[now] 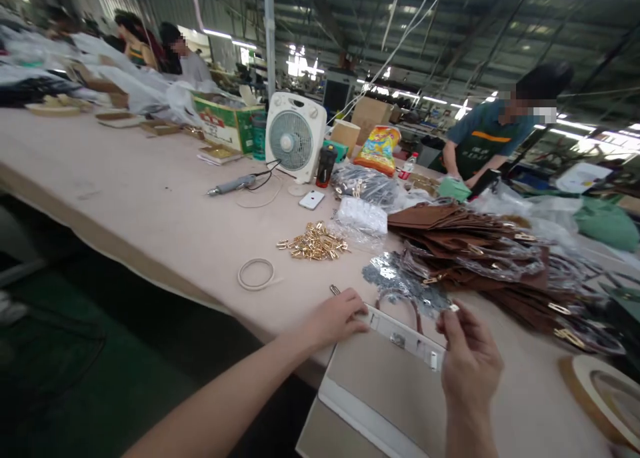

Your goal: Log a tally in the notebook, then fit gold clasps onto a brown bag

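Note:
A beige bag panel (390,385) with a white strip (407,338) along its top edge lies in front of me, overhanging the table's near edge. My left hand (345,315) grips its top left corner, fingers bent and close together. A small metal clasp (335,289) pokes out just beyond those fingers. Above the strip's right end, my right hand (473,351) pinches a small shiny metal plate (453,308) between thumb and fingers. Small metal fittings (433,360) show on the strip. A brown loop handle (417,315) curves up behind it, beside a pile of thin grey metal plates (383,275).
Gold metal fittings (315,243) lie heaped ahead, near a coiled pale cord (256,274). Stacked brown bag pieces (460,231) fill the right, with tape rolls (600,395) nearer. Farther back are a phone (312,199), an electric screwdriver (233,185), a fan (295,138) and a co-worker (480,145).

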`<state>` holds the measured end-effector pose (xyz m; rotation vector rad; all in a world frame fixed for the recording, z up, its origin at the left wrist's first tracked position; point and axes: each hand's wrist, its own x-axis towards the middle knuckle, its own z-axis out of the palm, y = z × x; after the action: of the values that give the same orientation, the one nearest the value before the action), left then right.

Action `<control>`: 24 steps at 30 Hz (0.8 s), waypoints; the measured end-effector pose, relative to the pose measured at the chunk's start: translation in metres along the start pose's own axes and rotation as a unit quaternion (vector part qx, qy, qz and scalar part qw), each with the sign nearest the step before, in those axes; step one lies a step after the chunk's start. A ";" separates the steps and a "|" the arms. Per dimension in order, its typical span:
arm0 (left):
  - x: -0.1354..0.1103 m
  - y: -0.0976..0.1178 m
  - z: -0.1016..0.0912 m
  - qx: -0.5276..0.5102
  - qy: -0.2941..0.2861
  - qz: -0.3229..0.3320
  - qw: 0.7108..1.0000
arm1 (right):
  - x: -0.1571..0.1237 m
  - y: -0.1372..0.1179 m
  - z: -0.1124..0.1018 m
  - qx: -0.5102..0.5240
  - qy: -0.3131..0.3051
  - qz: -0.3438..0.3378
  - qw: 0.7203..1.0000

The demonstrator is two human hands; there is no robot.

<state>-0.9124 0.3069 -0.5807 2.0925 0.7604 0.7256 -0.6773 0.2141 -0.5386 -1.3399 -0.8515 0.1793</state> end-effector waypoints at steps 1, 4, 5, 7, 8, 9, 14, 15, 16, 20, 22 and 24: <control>0.001 -0.001 -0.002 -0.002 -0.010 0.007 1.000 | -0.009 -0.003 0.009 -0.011 -0.056 0.012 0.998; 0.004 -0.005 -0.005 -0.006 -0.032 0.019 0.999 | -0.028 0.003 0.034 -0.069 -0.167 0.006 0.984; 0.005 -0.006 -0.005 -0.006 -0.034 0.021 0.999 | -0.031 0.009 0.040 -0.090 -0.180 -0.006 0.979; 0.005 -0.009 -0.005 -0.009 -0.032 0.026 0.999 | -0.036 0.023 0.048 -0.119 -0.187 -0.026 0.975; 0.006 -0.011 -0.005 -0.011 -0.029 0.029 0.999 | -0.038 0.029 0.050 -0.129 -0.187 -0.032 0.973; 0.006 -0.012 -0.005 -0.015 -0.028 0.034 0.999 | -0.040 0.033 0.051 -0.136 -0.187 -0.035 0.972; 0.010 -0.021 -0.004 -0.055 -0.040 0.060 0.996 | -0.044 0.043 0.048 -0.156 -0.210 -0.067 0.963; 0.012 -0.022 -0.003 -0.063 -0.039 0.064 0.995 | -0.044 0.044 0.048 -0.159 -0.211 -0.075 0.961; 0.013 -0.023 -0.002 -0.070 -0.037 0.068 0.995 | -0.043 0.044 0.048 -0.163 -0.211 -0.082 0.960; 0.017 -0.024 0.001 -0.075 -0.036 0.079 0.993 | -0.041 0.046 0.050 -0.183 -0.207 -0.111 0.955; 0.018 -0.024 0.002 -0.073 -0.035 0.088 0.993 | -0.039 0.046 0.051 -0.188 -0.208 -0.120 0.952; 0.018 -0.023 0.003 -0.074 -0.028 0.100 0.992 | -0.039 0.045 0.051 -0.191 -0.213 -0.124 0.950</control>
<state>-0.9047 0.3302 -0.5968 2.0635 0.4555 0.8028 -0.7205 0.2434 -0.5969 -1.5623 -1.4684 0.1096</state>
